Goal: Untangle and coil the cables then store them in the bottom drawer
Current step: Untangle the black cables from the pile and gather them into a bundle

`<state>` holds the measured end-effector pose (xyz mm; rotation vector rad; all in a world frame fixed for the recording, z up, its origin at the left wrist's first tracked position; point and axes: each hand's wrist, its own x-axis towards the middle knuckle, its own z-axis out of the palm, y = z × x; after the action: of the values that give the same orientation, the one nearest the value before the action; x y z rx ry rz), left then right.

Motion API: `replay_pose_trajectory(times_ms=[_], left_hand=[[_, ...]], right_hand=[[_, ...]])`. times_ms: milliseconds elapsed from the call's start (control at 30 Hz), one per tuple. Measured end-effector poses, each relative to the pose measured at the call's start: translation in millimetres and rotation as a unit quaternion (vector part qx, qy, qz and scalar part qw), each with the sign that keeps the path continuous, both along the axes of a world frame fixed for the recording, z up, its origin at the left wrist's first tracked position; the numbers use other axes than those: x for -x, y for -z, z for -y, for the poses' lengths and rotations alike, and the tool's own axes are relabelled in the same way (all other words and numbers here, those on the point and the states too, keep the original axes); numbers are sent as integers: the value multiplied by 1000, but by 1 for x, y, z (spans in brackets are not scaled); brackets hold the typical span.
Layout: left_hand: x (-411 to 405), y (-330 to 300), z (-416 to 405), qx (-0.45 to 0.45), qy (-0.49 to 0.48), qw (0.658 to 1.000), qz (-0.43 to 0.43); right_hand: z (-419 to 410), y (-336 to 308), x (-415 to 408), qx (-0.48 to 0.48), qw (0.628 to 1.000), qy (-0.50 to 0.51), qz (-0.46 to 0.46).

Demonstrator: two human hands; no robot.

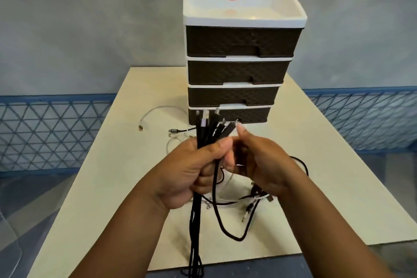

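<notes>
My left hand (191, 171) grips a bundle of black cables (207, 128) upright, plug ends fanning out above the fist and the long tails (196, 228) hanging down past the table's front edge. My right hand (257, 162) sits right beside it, fingers curled and pinching one black cable near the plugs. A black loop (228, 230) trails from the hands onto the table. Behind stands the drawer unit with a white frame; its bottom drawer (248, 115) is brown and closed, partly hidden by the plugs.
A white cable (149, 115) and other loose cables (178, 133) lie left of the unit on the cream table (327, 187). More tangled plugs (259, 198) lie under my right wrist. The unit has three more closed drawers (239, 72) and a white top tray (243, 4). A blue lattice fence (45, 128) runs behind.
</notes>
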<state>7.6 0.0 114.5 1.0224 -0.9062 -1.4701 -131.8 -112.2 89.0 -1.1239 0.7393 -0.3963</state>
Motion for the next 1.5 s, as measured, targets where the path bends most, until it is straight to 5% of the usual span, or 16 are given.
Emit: replay_pose_trajectory(times_ms=[133, 333, 567, 900, 967, 1067, 1167, 1400, 1500], left_hand=[[4, -4, -3, 18, 53, 998, 38], [-11, -3, -4, 15, 23, 999, 30], [-20, 10, 17, -70, -98, 992, -47], [-15, 22, 52, -102, -219, 968, -67], [-15, 22, 55, -83, -230, 966, -83], [-19, 24, 61, -62, -236, 964, -101], [-21, 25, 65, -55, -231, 966, -105], [-28, 21, 73, -86, -216, 968, -98], [-31, 22, 71, -84, -220, 966, -108]], right_hand=[[10, -24, -28, -128, 990, 12, 55], [12, -56, -42, -147, 976, 68, 145], [16, -100, -36, 21, 983, 116, 140], [-4, -112, -26, 239, 970, 11, 29], [-1, -109, -25, 329, 942, 38, -59], [10, -99, -24, 494, 812, 39, -309], [16, -91, -24, 494, 749, -42, -439], [10, -101, -16, 607, 726, -75, -314], [14, -109, -10, 564, 797, 44, -212]])
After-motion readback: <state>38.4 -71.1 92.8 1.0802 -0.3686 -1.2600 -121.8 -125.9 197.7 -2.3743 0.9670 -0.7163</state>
